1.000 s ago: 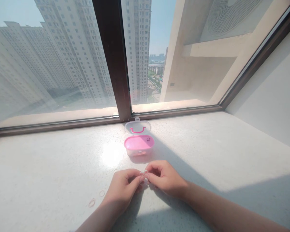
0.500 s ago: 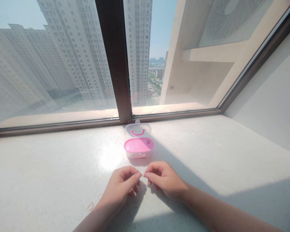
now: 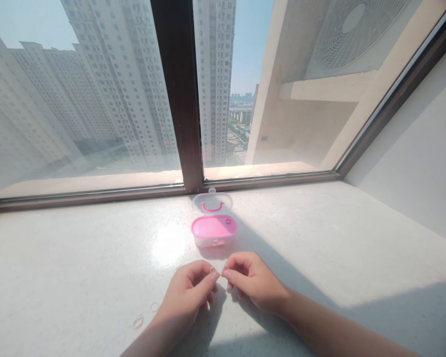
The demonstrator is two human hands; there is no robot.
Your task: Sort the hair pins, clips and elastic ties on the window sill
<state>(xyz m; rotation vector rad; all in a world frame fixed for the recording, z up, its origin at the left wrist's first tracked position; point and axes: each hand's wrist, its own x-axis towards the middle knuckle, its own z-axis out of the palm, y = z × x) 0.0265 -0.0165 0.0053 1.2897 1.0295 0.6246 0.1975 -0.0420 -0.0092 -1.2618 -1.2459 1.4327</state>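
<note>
Thin loops [image 3: 138, 322] lie on the white sill [image 3: 59, 277], near the left hand [image 3: 188, 297]. It meets the right hand [image 3: 254, 282], both pinched closed; whatever they pinch is too small to tell. Just beyond stands an open pink box [image 3: 213, 231], nothing between.

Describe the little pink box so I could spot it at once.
Find the dark vertical window post; at its foot, on the white sill, sits a small oval box filled with pink. Its clear lid, with a curved pink handle, lies open toward the glass. It is the only container there; the tiny rings by the left hand lie flat and loose.
</note>
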